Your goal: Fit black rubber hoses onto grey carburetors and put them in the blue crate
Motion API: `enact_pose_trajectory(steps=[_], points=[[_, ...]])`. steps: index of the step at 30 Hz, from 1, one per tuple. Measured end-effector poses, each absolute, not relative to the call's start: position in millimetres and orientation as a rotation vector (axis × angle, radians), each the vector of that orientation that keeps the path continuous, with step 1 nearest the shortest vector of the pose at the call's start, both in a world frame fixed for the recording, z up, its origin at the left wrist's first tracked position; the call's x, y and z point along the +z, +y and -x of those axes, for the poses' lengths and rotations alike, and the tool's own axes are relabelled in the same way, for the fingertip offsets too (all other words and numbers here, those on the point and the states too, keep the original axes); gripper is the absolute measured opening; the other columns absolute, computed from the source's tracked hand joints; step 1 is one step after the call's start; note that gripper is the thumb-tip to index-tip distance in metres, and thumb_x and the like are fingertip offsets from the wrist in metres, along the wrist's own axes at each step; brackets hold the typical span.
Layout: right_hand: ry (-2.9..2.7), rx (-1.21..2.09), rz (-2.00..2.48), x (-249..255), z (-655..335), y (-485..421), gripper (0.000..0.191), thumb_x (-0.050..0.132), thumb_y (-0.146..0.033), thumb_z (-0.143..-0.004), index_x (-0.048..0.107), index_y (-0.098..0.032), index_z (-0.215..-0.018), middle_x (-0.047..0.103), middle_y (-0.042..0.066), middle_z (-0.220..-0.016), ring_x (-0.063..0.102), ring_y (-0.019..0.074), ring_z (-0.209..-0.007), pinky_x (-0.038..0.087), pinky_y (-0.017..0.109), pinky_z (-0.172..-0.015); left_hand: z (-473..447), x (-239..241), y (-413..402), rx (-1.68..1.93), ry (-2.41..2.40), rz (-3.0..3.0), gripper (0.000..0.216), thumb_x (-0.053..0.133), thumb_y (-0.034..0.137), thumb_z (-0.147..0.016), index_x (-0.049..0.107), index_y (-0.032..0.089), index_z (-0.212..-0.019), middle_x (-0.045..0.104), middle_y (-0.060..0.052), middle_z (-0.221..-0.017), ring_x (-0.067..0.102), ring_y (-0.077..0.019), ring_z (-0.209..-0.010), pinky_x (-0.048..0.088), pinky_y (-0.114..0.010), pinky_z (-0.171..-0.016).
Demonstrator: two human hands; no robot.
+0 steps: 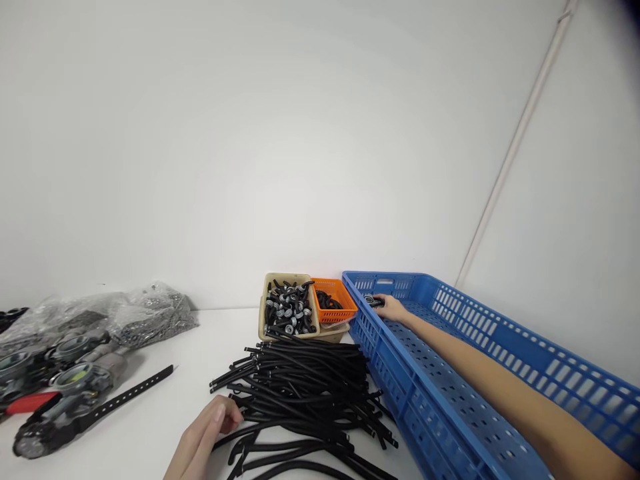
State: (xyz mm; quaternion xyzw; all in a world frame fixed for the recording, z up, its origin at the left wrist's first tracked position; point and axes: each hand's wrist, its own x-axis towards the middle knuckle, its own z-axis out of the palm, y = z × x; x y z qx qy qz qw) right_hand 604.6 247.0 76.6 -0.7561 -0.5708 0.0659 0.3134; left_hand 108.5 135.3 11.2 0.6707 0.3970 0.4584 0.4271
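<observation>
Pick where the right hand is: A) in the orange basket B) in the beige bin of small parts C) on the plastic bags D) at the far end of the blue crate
D: the right hand reaches into the blue crate, on a small black part at its far end.

My right hand (393, 308) was in the blue crate (500, 373), its walls & floor all slots and little holes. Small part (373, 301) at my fingertips was black w/ a bit of grey. My left hand (207, 430) lay by the black straps (310, 387), plain, no pattern. Beige basket (263, 313) had black-and-silver bits. Orange basket (345, 297) had a mesh pattern, black pieces inside. Clear bags (100, 320) showed grey stuff. Red tool (30, 402) on white table (150, 427).
</observation>
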Motion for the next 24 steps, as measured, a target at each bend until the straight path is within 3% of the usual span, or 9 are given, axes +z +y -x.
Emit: enact_pose_trajectory(steps=[6,13,18,24], points=[[-1.456,0.189,2.15,73.3,-604.6,253.0,0.052,0.073,-0.025,-0.061,0.066,-0.014,-0.111,0.07,0.012,-0.106,0.063,0.0301,-0.103,0.048,0.034,-0.089,-116.5,13.4,132.5,1.101,0.994,-1.64,0.045,0.027,0.054,-0.09,0.056,0.024,-0.073,0.057,-0.004,-0.074,0.05,-0.0213,-0.074,0.04,-0.03,-0.072],[-1.344,0.191,2.135,50.3,-589.7,257.2,0.049,0.06,-0.032,-0.077,0.055,-0.011,-0.121,0.067,0.017,-0.112,0.062,0.0296,-0.106,0.048,0.038,-0.089,-118.8,20.8,129.1,1.08,1.031,-1.618,0.049,0.025,0.056,-0.089,0.056,0.024,-0.07,0.055,-0.004,-0.071,0.048,-0.021,-0.071,0.039,-0.03,-0.069],[-1.429,0.295,2.007,50.1,-583.1,254.2,0.052,0.066,-0.025,-0.073,0.052,-0.015,-0.123,0.064,0.015,-0.118,0.059,0.0276,-0.111,0.044,0.036,-0.095,-117.0,16.2,131.9,1.04,1.008,-1.643,0.051,0.024,0.059,-0.088,0.056,0.023,-0.071,0.055,-0.004,-0.071,0.048,-0.0207,-0.07,0.039,-0.029,-0.068],[-1.451,0.477,1.877,62.5,-590.7,241.8,0.076,0.073,-0.024,-0.066,0.04,-0.014,-0.134,0.061,0.015,-0.122,0.063,0.024,-0.104,0.05,0.033,-0.089,-117.2,17.1,129.5,1.028,0.989,-1.611,0.049,0.024,0.055,-0.091,0.054,0.022,-0.071,0.05,-0.001,-0.071,0.046,-0.018,-0.071,0.035,-0.027,-0.07]])
